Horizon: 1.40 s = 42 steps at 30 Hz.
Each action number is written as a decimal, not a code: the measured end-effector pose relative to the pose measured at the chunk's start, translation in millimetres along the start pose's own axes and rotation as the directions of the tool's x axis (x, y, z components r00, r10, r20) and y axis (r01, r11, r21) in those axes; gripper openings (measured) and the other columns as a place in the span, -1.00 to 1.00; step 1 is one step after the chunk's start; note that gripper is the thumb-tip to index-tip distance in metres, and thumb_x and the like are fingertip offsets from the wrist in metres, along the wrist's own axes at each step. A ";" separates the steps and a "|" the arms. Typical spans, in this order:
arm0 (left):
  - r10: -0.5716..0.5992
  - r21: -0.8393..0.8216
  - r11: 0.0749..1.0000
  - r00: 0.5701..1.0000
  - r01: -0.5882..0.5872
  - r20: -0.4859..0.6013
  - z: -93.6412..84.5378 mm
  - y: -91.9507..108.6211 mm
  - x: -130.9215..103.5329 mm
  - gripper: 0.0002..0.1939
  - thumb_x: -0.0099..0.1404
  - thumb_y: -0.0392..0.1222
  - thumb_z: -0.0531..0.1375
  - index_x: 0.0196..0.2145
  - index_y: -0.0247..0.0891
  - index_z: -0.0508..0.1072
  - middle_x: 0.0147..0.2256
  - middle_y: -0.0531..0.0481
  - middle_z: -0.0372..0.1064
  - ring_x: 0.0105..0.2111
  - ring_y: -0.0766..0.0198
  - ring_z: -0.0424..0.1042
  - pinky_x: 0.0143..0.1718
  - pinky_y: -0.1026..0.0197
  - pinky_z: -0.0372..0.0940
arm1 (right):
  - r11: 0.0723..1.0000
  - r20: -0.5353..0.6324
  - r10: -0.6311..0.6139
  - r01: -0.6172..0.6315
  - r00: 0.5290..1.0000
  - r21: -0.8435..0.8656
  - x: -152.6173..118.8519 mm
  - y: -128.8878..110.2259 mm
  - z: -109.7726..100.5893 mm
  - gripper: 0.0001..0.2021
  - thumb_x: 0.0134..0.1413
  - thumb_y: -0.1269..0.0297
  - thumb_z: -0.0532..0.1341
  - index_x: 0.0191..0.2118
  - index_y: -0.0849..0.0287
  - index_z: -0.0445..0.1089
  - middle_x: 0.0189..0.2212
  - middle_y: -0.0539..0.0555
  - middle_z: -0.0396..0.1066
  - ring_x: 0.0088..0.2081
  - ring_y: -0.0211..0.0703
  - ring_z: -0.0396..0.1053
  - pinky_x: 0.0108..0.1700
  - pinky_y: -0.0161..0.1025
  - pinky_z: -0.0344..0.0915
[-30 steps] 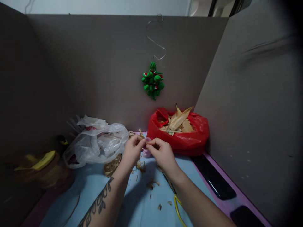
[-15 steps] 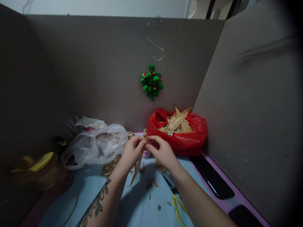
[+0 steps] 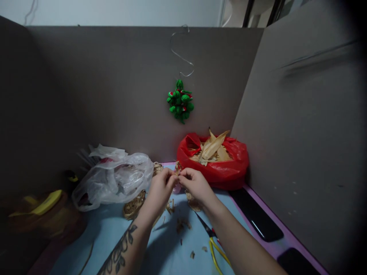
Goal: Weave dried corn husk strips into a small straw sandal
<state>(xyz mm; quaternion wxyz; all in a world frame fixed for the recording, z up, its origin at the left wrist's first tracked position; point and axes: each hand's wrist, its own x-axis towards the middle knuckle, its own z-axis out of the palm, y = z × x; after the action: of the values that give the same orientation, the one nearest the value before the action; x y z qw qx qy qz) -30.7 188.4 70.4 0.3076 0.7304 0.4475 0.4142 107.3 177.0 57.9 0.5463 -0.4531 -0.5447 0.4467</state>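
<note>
My left hand [image 3: 162, 188] and my right hand [image 3: 197, 186] meet over the blue work surface, fingers of both pinched together. Between their fingertips is a dried corn husk strip [image 3: 177, 167], its curled top showing above the fingers. Most of the strip is hidden behind my left hand. A braided husk coil [image 3: 134, 205] lies left of my left wrist, and a second brown coil [image 3: 192, 202] is partly covered by my right hand. Something pink [image 3: 177, 188] shows behind the hands. Scissors [image 3: 211, 241] with yellow handles lie beside my right forearm.
A red plastic bag [image 3: 226, 172] full of dried husks stands at the back right. A clear plastic bag [image 3: 114, 185] sits at the left. Dark phone-like slabs [image 3: 259, 215] line the right edge. Husk scraps [image 3: 182, 224] litter the middle. A green knitted ornament [image 3: 180, 102] hangs on the grey panel.
My hands have drawn closer together at the fingertips. The strip's long tail, which hung down between my wrists, is now mostly behind my left hand. The view has shifted slightly.
</note>
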 end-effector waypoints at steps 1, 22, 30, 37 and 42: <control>0.011 0.024 1.000 1.000 -0.011 -0.009 0.5 -0.8 -0.6 -0.87 0.19 -0.22 0.07 -0.50 -0.26 0.29 -0.55 0.10 0.26 -0.52 0.34 0.23 -0.48 0.32 0.08 | 0.999 -0.005 -0.009 0.009 1.000 -0.031 0.1 0.6 0.2 -0.84 -0.13 0.25 0.20 -0.55 0.19 0.23 -0.62 -0.08 0.22 -0.55 -0.31 0.16 -0.49 -0.35 0.09; -0.047 -0.120 0.990 0.970 0.077 0.239 -23.6 11.0 4.2 -0.76 0.16 -0.19 0.13 -0.32 -0.31 0.56 -0.44 -0.05 0.48 -0.42 0.24 0.38 -0.38 0.26 0.24 | 0.815 -0.090 -0.265 0.173 0.960 -0.553 -6.1 -5.0 5.1 -0.90 0.02 0.37 0.02 -0.48 0.14 0.19 -0.54 0.01 0.29 -0.45 -0.19 0.26 -0.37 -0.29 0.13; 0.182 0.269 0.933 0.957 -0.241 0.225 -9.6 28.7 -10.5 -0.72 0.27 -0.29 0.00 -0.21 -0.26 0.50 -0.31 -0.12 0.46 -0.32 0.21 0.39 -0.28 0.24 0.23 | 0.971 -0.196 -0.068 0.020 0.978 -0.237 -4.6 -7.9 0.4 -0.87 -0.06 0.26 0.11 -0.54 0.14 0.22 -0.61 -0.02 0.29 -0.53 -0.21 0.27 -0.46 -0.30 0.18; 0.060 0.650 0.688 0.918 -0.323 0.392 -7.7 41.4 -23.9 -0.43 0.16 -0.46 -0.03 0.15 -0.38 0.20 -0.17 -0.29 0.43 -0.20 0.09 0.41 -0.23 0.18 0.25 | 0.994 -0.150 -0.029 0.013 0.988 -0.108 -1.1 -0.8 1.9 -0.87 -0.08 0.27 0.12 -0.54 0.14 0.16 -0.67 -0.11 0.15 -0.60 -0.31 0.13 -0.56 -0.37 0.08; 0.043 0.708 0.634 0.928 -0.311 0.370 0.6 35.7 -25.5 -0.39 0.14 -0.48 -0.04 0.17 -0.42 0.16 -0.14 -0.34 0.41 -0.18 0.07 0.41 -0.20 0.14 0.26 | 0.990 -0.145 -0.037 0.017 0.989 -0.141 0.1 9.8 3.7 -0.87 -0.03 0.27 0.08 -0.51 0.12 0.11 -0.65 -0.13 0.11 -0.59 -0.31 0.11 -0.56 -0.38 0.06</control>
<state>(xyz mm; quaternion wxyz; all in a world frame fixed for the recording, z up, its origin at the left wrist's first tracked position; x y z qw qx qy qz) -22.5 150.5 91.0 0.0004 0.8889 0.4481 0.0950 103.7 179.0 48.3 0.5580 -0.5145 -0.5389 0.3654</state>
